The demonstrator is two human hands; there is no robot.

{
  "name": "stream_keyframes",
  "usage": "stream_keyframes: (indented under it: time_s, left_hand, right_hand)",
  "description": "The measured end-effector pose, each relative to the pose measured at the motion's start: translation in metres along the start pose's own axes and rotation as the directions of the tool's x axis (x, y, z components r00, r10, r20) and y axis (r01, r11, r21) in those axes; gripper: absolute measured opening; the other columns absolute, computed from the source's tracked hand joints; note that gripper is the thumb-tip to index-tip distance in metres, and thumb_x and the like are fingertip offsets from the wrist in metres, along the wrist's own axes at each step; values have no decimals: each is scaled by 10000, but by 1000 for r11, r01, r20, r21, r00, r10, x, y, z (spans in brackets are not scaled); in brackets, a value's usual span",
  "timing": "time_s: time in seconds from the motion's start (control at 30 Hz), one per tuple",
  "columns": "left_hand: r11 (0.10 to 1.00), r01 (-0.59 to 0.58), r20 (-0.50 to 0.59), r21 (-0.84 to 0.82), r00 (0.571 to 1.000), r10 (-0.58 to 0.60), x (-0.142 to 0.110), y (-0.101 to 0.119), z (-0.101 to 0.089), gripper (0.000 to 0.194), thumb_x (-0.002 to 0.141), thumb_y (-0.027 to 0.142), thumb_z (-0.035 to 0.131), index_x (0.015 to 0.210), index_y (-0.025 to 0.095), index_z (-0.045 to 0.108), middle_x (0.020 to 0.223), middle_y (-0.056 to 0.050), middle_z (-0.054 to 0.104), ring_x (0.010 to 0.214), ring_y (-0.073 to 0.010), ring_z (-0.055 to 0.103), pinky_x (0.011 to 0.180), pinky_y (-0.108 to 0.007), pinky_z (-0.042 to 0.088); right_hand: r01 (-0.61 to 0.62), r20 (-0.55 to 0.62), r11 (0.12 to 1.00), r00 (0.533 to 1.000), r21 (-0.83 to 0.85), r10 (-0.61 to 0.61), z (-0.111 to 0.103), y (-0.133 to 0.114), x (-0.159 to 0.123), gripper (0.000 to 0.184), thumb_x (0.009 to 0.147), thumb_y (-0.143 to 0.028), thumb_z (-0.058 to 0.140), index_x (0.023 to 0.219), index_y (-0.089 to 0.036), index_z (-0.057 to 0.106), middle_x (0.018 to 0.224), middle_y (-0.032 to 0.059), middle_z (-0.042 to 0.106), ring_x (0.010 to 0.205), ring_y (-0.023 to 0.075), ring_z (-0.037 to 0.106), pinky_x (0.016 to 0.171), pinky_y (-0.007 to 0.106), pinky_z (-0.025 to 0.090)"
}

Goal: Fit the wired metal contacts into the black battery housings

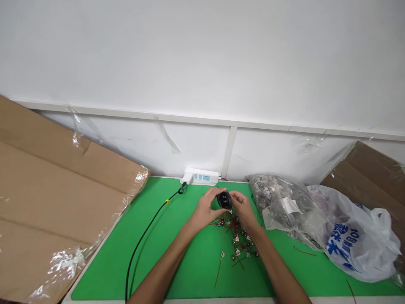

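Observation:
Both my hands meet over the green mat [177, 261] and grip a small round black part [224, 199] between them. My left hand [207, 209] has its fingers curled round the part's left side. From the right, my right hand [243, 209] pinches it. Just below my hands lies a loose heap of short red-brown wires with small metal ends [237, 240]; one single wire [219, 265] lies apart, nearer to me.
A white power strip [202, 176] sits at the mat's far edge, and a black cable [144, 236] runs from it toward me. Clear bags of small parts [281, 202] and a white printed plastic bag [351, 236] lie at right. Cardboard sheets [53, 190] lean at left and at far right [370, 169].

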State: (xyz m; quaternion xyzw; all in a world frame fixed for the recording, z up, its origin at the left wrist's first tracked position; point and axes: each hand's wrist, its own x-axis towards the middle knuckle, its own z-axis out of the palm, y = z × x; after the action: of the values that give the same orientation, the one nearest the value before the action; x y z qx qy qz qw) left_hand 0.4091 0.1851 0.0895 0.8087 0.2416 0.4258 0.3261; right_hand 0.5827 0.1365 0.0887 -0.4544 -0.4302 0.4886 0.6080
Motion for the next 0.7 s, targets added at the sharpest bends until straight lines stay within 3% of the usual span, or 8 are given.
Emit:
stream_keyframes:
  time_s: [0.13,0.27,0.4,0.47,0.53,0.63,0.7]
  left_hand:
    - [1000,14,10,7,1000,-14,0,-2,2,629,834,297,845,1403,286,579,1314,-86,631,1237,-264,596,1076,-431,494]
    - [999,21,-43,-25,999,-23,0,-12,14,570,823,243,836,1339,250,592,1323,-99,624,1258,-267,590,1104,-447,474]
    - [953,100,-107,-285,985,-136,2,-15,29,592,820,291,838,1355,228,593,1388,-120,626,1311,-287,592,1162,-463,439]
    - [852,182,-114,-491,956,-270,4,-11,32,574,846,345,812,1364,211,603,1413,-127,635,1310,-293,609,1164,-450,443]
    - [681,242,-93,-691,905,-415,7,-4,33,543,872,405,771,1350,194,624,1382,-129,668,1249,-305,655,1113,-451,490]
    - [423,222,-44,-879,843,-535,8,6,30,570,857,413,756,1358,180,620,1272,-127,726,1109,-311,721,974,-444,574]
    - [363,180,-48,-914,842,-538,7,9,28,606,834,378,763,1383,179,602,1239,-121,738,1080,-305,730,917,-414,593]
  right_hand:
    - [-8,9,1000,1000,-19,8,-3,4,3,371,837,-556,762,876,-189,719,795,9,689,729,168,581,682,261,428]
    - [46,17,978,999,-206,-43,-12,6,10,360,847,-551,746,853,-191,728,813,29,710,768,203,630,718,296,471]
    - [162,-75,926,977,-341,-199,-25,3,15,349,918,-562,654,976,-229,744,987,55,752,952,254,677,872,359,502]
    - [183,-152,934,959,-306,-238,-29,0,17,381,939,-593,607,1044,-249,734,1076,62,749,1062,269,667,966,389,486]
    - [147,-191,964,963,-224,-191,-28,-1,17,425,934,-633,591,1078,-256,724,1127,69,739,1110,272,656,995,397,484]
    - [-30,-137,999,990,24,33,-15,-1,10,500,925,-698,558,1124,-259,692,1150,68,723,1022,245,681,867,364,549]
    - [-234,10,955,972,180,237,-3,-1,2,556,942,-737,489,1138,-249,671,1116,71,725,897,215,700,742,337,576]
